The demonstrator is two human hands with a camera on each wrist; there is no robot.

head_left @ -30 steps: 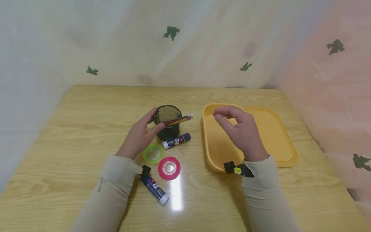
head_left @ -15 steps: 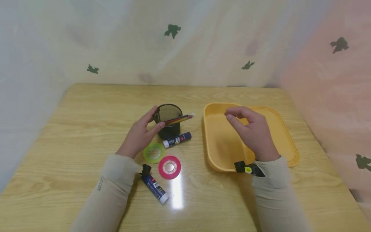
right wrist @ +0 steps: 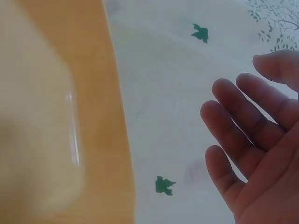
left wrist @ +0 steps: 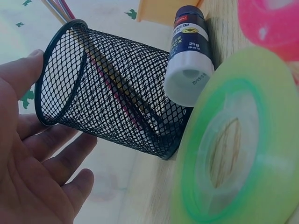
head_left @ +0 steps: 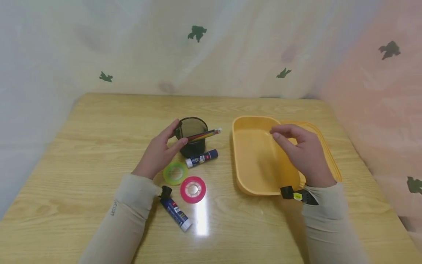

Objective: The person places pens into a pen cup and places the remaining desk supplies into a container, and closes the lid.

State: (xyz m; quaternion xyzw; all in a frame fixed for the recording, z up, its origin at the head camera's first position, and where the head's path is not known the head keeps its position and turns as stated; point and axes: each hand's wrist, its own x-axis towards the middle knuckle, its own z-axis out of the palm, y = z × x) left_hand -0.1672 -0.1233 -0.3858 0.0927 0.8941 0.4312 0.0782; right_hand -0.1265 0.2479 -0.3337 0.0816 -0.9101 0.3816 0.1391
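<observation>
A black mesh pen holder [head_left: 192,149] stands upright on the table with several pencils [head_left: 205,135] leaning out over its rim. My left hand [head_left: 158,152] holds it at the rim; in the left wrist view the thumb touches the rim and the other fingers lie along the side. Close by are a glue stick [head_left: 202,158], a green tape roll [head_left: 167,173] and a pink tape roll [head_left: 184,190]. My right hand [head_left: 303,152] hovers above the right side of a yellow tray [head_left: 255,161]. It holds nothing, with its fingers loosely bent.
A second glue stick [head_left: 176,213] lies beside my left wrist. Right of the tray, a flat yellow lid [head_left: 332,161] is partly covered by my right hand. A pale curtain [head_left: 230,51] with green bird shapes hangs behind the wooden table [head_left: 82,154].
My right hand has moved steadily right across the yellow tray, from its middle to its right side. The left hand stays at the pen holder, and the objects have not moved on the table.
</observation>
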